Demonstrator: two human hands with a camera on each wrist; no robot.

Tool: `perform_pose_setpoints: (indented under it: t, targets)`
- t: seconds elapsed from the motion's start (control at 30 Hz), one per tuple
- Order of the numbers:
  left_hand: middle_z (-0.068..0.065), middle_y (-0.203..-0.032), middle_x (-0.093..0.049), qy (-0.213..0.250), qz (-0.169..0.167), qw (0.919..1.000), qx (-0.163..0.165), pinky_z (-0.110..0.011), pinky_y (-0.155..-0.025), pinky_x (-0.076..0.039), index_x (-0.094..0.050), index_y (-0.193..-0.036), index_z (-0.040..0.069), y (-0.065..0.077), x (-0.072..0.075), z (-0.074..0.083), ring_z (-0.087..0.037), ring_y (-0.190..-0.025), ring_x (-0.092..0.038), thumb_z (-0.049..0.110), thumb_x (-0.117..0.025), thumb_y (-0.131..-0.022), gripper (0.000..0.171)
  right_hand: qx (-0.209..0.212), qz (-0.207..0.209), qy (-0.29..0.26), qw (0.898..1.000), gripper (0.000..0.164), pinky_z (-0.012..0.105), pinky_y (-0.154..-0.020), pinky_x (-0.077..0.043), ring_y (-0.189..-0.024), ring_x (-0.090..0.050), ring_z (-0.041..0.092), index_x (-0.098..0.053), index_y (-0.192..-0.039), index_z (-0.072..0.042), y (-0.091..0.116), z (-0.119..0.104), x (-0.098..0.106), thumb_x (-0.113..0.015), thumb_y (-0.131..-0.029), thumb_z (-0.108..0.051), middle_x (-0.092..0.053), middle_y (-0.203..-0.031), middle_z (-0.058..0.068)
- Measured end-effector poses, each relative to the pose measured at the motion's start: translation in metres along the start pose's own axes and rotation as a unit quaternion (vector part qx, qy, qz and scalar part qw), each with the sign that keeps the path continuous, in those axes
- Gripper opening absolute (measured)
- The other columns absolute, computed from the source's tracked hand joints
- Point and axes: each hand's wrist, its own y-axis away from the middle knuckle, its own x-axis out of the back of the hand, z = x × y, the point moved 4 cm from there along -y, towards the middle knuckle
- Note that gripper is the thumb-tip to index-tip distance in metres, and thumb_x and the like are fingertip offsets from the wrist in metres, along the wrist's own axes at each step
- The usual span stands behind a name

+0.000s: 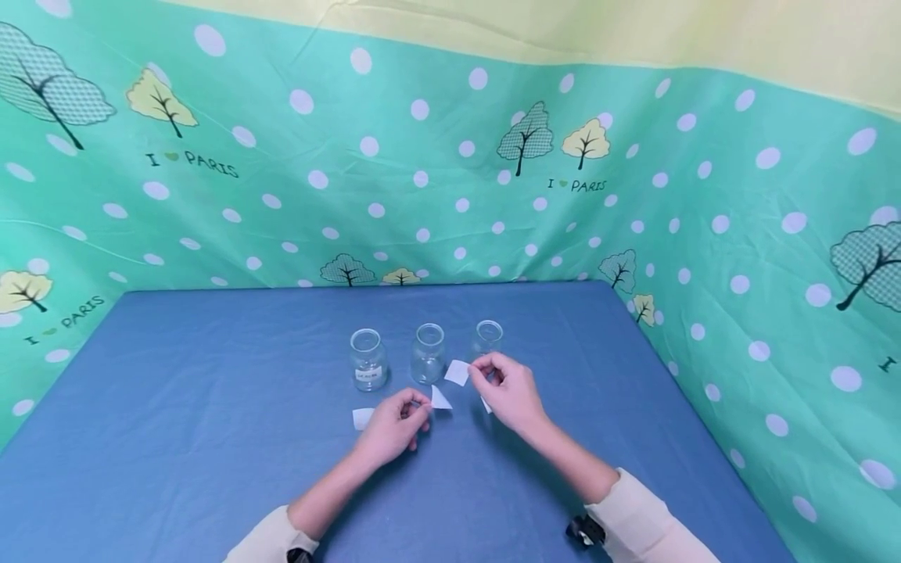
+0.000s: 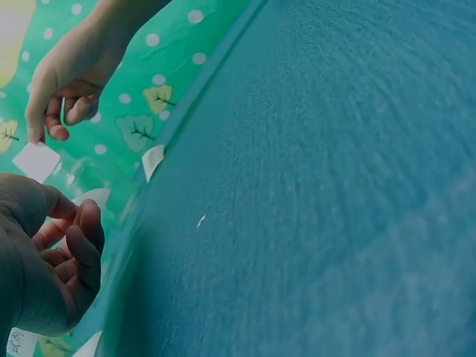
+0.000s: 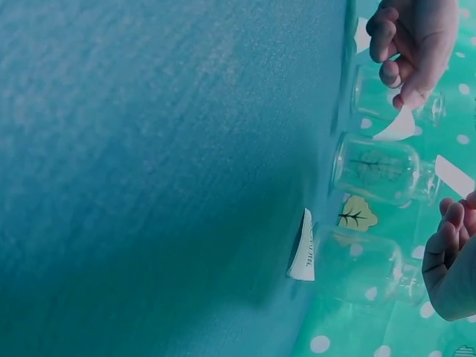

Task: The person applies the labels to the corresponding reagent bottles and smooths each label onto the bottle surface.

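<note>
Three clear glass jars stand in a row: a left jar (image 1: 367, 356) with a printed white label, a plain middle jar (image 1: 428, 360) and a right jar (image 1: 489, 335), partly behind my right hand. My left hand (image 1: 393, 428) pinches a curled white paper piece (image 1: 439, 399) by its edge, in front of the middle jar. Between thumb and forefinger, my right hand (image 1: 512, 391) holds up a square white paper piece (image 1: 457, 372) at the right jar's left side. Both papers are off the table, their visible faces blank.
Another white slip (image 1: 362, 419) lies beside my left hand. A printed slip (image 3: 303, 251), curled, rests on the table before the right jar. The blue-covered table (image 1: 246, 375) meets a green dotted curtain (image 1: 281, 172) behind and at the sides.
</note>
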Motion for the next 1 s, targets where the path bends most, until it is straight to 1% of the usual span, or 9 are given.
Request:
perform_pose_setpoints:
  t: [0.4, 0.63, 0.77, 1.0]
  targets:
    - [-0.003, -0.065, -0.060, -0.009, -0.001, 0.9999, 0.015, -0.027, -0.041, -0.043, -0.061, -0.096, 0.003, -0.004, -0.009, -0.005, -0.011, -0.039, -0.049, 0.016, -0.057, -0.091, 0.014, -0.019, -0.005, -0.006, 1.000, 0.007, 0.019, -0.052, -0.041, -0.056, -0.046, 0.006, -0.069, -0.083, -0.011, 0.002, 0.002, -0.001, -0.066, -0.086, -0.017, -0.061, -0.068, -0.002]
    - [-0.002, -0.062, -0.060, -0.025, 0.013, 0.9993, 0.026, -0.028, -0.040, -0.044, -0.060, -0.095, 0.002, -0.003, -0.008, -0.009, -0.009, -0.036, -0.050, 0.014, -0.055, -0.092, 0.013, -0.026, -0.010, -0.010, 1.000, 0.005, 0.019, -0.051, -0.040, -0.056, -0.048, 0.010, -0.069, -0.083, -0.012, 0.003, 0.002, -0.002, -0.066, -0.085, -0.015, -0.060, -0.068, -0.002]
    - [-0.003, -0.062, -0.060, -0.037, 0.014, 0.9987, 0.034, -0.028, -0.040, -0.044, -0.059, -0.095, 0.003, -0.002, -0.008, -0.012, -0.009, -0.034, -0.050, 0.015, -0.053, -0.093, 0.013, -0.030, -0.012, -0.012, 0.999, 0.004, 0.019, -0.051, -0.040, -0.056, -0.048, 0.012, -0.069, -0.083, -0.013, 0.003, 0.003, -0.003, -0.066, -0.086, -0.015, -0.060, -0.068, -0.003]
    - [-0.002, -0.062, -0.060, -0.039, 0.021, 0.9983, 0.038, -0.030, -0.039, -0.044, -0.058, -0.096, 0.004, 0.001, -0.005, -0.013, -0.009, -0.034, -0.051, 0.015, -0.053, -0.093, 0.013, -0.027, -0.012, -0.018, 0.999, 0.005, 0.020, -0.050, -0.040, -0.055, -0.048, 0.013, -0.068, -0.082, -0.014, 0.004, 0.005, -0.004, -0.065, -0.086, -0.015, -0.060, -0.068, -0.003]
